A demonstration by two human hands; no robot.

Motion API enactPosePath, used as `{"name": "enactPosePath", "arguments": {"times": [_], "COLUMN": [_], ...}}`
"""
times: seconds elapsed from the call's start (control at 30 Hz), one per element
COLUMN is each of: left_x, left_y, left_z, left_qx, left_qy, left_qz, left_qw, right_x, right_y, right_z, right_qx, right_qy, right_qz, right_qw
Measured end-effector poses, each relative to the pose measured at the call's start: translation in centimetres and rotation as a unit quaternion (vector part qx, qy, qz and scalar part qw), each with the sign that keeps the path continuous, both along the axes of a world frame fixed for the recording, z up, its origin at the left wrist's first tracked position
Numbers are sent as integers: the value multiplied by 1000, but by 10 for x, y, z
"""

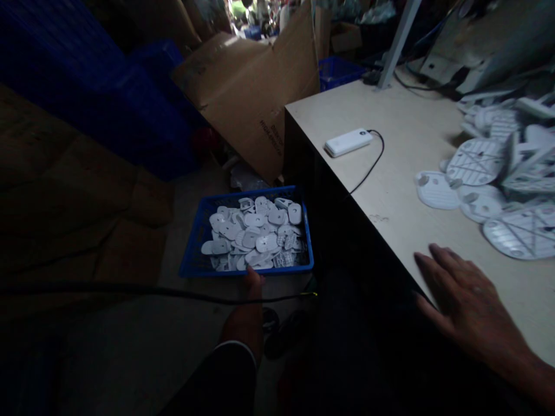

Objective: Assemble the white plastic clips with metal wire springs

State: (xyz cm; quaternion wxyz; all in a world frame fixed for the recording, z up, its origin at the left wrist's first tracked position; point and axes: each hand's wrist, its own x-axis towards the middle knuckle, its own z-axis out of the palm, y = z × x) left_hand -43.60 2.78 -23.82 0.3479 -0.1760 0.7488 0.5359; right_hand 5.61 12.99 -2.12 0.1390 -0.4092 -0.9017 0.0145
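Down on the left, my left hand point(252, 281) is closed on the near rim of a blue plastic crate point(195, 271), its thumb over the edge and most fingers hidden. Inside the crate lies a heap of small white and grey plastic parts point(266, 242), rounded and flat, some ribbed. My right hand point(466, 294) rests palm down at the table's edge, fingers stretched out and holding nothing. Just beyond it, larger white plastic parts point(520, 231) with ribbed undersides are piled on the table point(390, 214).
A white power bank point(348, 142) with a black cable point(377, 164) lies near the table's left edge. Behind the crate leans an open cardboard box point(260, 98). Blue crates point(143, 110) are stacked at the left. A dark cord point(173, 293) crosses in front of my left forearm.
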Motion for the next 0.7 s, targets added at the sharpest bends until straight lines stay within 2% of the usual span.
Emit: {"name": "enactPosePath", "arguments": {"times": [0.1, 0.2, 0.27, 0.37, 0.57, 0.63, 0.7], "left_x": [3, 5, 16, 55, 158, 181, 194], "left_y": [-11, -23, -39, -71, -142, -158, -167], "left_z": [-2, -1, 0, 0, 1, 4, 9], "left_qx": [-33, -30, -24, -29, -72, -79, -78], "left_qy": [-43, -78, -100, -138, -202, -196, -175], "left_qz": [16, 9, -4, -39, -163, -201, -236], "left_qw": [998, 996, 995, 989, 963, 956, 953], "right_x": [4, 7, 9, 7, 3, 5, 6], "right_y": [2, 3, 5, 5, 4, 7, 12], "right_z": [-5, -10, -11, -10, -6, -10, -17], "right_qx": [8, 20, 26, 37, 47, 50, 55], "right_qy": [1, 1, 0, 2, -18, -13, -2], "right_qz": [2, 10, 15, 16, 9, 9, 10], "right_qw": [1000, 1000, 1000, 999, 999, 999, 998]}}
